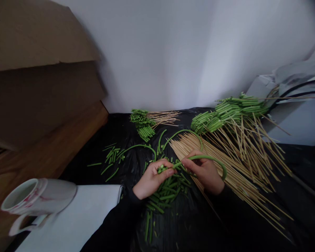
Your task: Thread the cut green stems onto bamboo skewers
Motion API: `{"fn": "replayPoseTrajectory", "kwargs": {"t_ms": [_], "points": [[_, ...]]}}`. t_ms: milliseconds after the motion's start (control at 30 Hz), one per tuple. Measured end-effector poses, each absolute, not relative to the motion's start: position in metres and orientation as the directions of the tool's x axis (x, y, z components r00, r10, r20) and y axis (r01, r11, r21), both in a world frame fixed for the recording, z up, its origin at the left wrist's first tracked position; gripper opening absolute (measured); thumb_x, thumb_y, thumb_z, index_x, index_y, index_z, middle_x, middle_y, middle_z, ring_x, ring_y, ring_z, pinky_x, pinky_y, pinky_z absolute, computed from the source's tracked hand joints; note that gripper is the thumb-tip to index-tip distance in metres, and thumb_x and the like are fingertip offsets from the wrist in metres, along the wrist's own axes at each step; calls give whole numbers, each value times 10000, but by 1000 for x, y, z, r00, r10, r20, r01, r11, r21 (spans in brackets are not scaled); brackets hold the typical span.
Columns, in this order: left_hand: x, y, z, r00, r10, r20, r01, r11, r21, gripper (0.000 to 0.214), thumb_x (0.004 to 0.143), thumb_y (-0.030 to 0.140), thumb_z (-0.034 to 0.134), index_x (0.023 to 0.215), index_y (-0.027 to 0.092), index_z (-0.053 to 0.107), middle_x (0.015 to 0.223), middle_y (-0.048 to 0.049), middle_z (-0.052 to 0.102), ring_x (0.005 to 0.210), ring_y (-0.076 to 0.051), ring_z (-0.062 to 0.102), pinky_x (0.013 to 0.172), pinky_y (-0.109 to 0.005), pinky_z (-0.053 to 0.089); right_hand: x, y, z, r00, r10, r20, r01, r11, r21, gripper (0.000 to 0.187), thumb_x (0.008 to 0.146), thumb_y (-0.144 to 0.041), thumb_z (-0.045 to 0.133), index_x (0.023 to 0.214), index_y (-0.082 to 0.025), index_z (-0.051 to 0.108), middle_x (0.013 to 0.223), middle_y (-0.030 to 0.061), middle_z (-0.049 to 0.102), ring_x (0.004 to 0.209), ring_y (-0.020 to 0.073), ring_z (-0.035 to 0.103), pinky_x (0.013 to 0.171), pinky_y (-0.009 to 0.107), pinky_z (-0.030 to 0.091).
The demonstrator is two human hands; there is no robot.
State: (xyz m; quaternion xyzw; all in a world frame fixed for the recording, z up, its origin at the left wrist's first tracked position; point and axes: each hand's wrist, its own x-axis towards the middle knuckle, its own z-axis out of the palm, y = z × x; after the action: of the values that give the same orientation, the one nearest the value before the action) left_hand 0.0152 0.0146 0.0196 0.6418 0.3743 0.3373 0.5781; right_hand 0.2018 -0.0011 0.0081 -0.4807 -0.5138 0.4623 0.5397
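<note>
Between my hands stretches a long, curved green garlic scape [217,160], its far end looping over the back of my right hand. My left hand [154,176] pinches the near end, and several short scape pieces [161,169] are bunched in its fingers. Close beside it, my right hand [206,173] is closed on the same stem between thumb and fingers. Under both hands lies a heap of short green pieces [168,192]. Two more long scapes curve behind the hands, one of them an arched scape [140,145].
Bamboo skewers [233,175] fan out at right. Skewered scapes [231,113] are piled behind them, with a smaller skewered bunch [143,122] by the wall. A white mug [55,196] lies at left on a white surface [94,206]. Black plastic sheeting [89,171] covers the floor; a cardboard box [42,91] stands left.
</note>
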Motion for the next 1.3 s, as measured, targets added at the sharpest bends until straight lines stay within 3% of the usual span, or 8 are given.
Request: {"fn": "replayPoseTrajectory", "kwargs": {"t_ms": [167, 333, 467, 567, 667, 967, 1133, 1300], "points": [[15, 18, 13, 318, 936, -151, -276, 244, 930, 314, 738, 416, 748, 823, 141, 624, 567, 64, 416, 472, -44, 240, 435, -189, 177, 200, -3, 7, 20, 995, 99, 45, 98, -994, 264, 759, -460, 701, 710, -212, 628, 611, -20, 578, 567, 127, 525, 537, 264, 417], [5, 31, 21, 246, 958, -148, -521, 259, 814, 275, 780, 340, 705, 741, 153, 507, 677, 36, 466, 534, -45, 376, 434, -144, 254, 199, -3, 7, 18, 993, 116, 75, 115, -991, 215, 744, -410, 718, 697, -211, 648, 643, -10, 619, 589, 131, 547, 555, 265, 430], [9, 26, 22, 355, 914, -195, -299, 309, 903, 286, 813, 386, 651, 739, 167, 482, 626, 39, 493, 467, -45, 372, 393, -162, 195, 199, -4, 10, -30, 994, 102, 23, 102, -994, 168, 703, -374, 757, 728, -221, 693, 679, -8, 655, 634, 136, 578, 587, 267, 451], [14, 18, 18, 444, 865, -232, -75, 294, 953, 314, 787, 434, 686, 795, 151, 550, 582, 58, 468, 433, -30, 324, 390, -176, 162, 198, -6, 13, -105, 991, 78, -19, 77, -997, 163, 686, -364, 773, 735, -223, 708, 690, -6, 667, 657, 139, 595, 612, 269, 467], [14, 14, 15, 559, 790, -252, 16, 294, 956, 357, 757, 460, 714, 835, 128, 609, 561, 67, 433, 426, -28, 309, 400, -193, 176, 198, -6, 12, -177, 983, 53, -79, 40, -996, 157, 681, -346, 780, 731, -217, 707, 708, -2, 672, 688, 140, 608, 645, 269, 477], [8, 16, 17, 656, 707, -265, 39, 319, 947, 371, 657, 402, 808, 730, 136, 559, 551, 69, 437, 441, -31, 305, 420, -202, 181, 209, 1, 9, -158, 987, -23, -431, -90, -898, 229, 762, -392, 739, 779, -197, 621, 572, -53, 553, 493, 59, 462, 463, 192, 325], [9, 17, 13, 674, 701, -233, -9, 324, 946, 479, 735, 579, 678, 824, 110, 641, 594, 38, 481, 430, -35, 297, 408, -220, 139, 208, -3, 9, -314, 949, 11, -402, -122, -907, 200, 799, -373, 716, 800, -193, 629, 574, -49, 555, 510, 61, 480, 497, 202, 338], [9, 15, 18, 726, 638, -257, 64, 309, 949, 361, 788, 456, 683, 858, 102, 689, 545, 52, 429, 428, -42, 296, 421, -233, 157, 206, -5, 2, -372, 927, 47, -336, -87, -938, 136, 802, -326, 719, 828, -206, 660, 602, -48, 579, 541, 68, 513, 519, 209, 359]]}}
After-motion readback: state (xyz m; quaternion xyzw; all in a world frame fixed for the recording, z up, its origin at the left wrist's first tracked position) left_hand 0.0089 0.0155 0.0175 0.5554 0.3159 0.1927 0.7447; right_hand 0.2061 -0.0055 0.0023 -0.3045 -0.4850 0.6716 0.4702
